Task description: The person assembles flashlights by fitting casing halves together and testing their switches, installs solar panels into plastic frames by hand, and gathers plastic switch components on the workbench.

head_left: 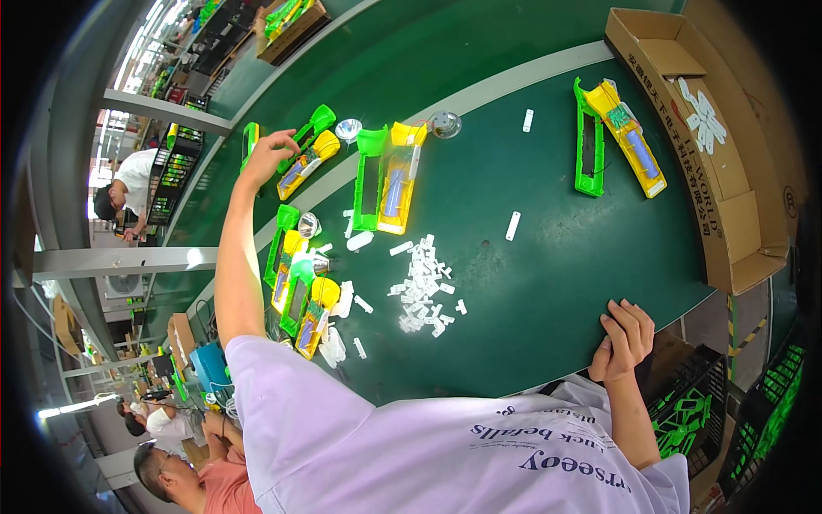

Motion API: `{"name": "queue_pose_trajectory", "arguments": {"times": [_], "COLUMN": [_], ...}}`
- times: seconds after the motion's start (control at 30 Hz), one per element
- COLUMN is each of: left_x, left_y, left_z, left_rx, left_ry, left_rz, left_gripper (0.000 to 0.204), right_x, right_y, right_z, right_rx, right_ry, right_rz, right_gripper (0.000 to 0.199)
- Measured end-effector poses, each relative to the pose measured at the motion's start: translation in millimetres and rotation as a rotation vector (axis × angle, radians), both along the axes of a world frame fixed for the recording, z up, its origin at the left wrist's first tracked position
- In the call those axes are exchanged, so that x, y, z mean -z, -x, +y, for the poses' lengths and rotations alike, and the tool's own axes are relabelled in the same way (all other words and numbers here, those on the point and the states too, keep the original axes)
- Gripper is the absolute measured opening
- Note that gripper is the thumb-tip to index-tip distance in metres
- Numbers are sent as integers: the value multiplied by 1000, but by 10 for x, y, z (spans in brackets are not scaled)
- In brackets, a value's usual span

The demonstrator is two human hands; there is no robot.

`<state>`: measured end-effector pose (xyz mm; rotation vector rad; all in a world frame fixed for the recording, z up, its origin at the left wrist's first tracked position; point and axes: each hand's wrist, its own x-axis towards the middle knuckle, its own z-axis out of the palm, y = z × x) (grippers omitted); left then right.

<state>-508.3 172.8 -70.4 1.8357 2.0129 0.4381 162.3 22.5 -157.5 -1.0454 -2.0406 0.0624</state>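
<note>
**Left hand reaches a torch shell, right hand rests on the bench edge**

Head view: on the green bench (514, 283), the left hand (267, 157) stretches far out, fingers loosely spread, touching a green-and-yellow torch shell (304, 154); whether it grips the shell I cannot tell. That shell lies beyond and left of the pile of small white parts (421, 287). The right hand (623, 340) holds nothing, fingers curled over the bench's near edge, right of the pile. A cardboard box (719, 146) sits farther right.

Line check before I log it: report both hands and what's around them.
Left hand reaching onto a green-and-yellow housing, grip unclear. Right hand resting on the table edge, holding nothing. White clips piled between.
</note>
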Motion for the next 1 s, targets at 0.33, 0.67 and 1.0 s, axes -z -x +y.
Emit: {"name": "queue_pose_trajectory", "arguments": {"times": [0.33, 0.67, 1.0], "left_x": [-59, 43, -829], "left_y": [-333, -343, -982], "left_z": [-347, -192, -181], "left_rx": [-63, -107, -137], "left_ry": [216, 130, 124], "left_rz": [142, 248, 189], "left_gripper": [63, 66, 72], "right_x": [-11, -17, -59], "right_y": [36, 27, -5], "right_z": [37, 40, -13], "right_rx": [5, 31, 19], "right_ry": [-28, -37, -66], "right_rz": [6, 8, 60], "right_gripper": [32, 31, 28]}}
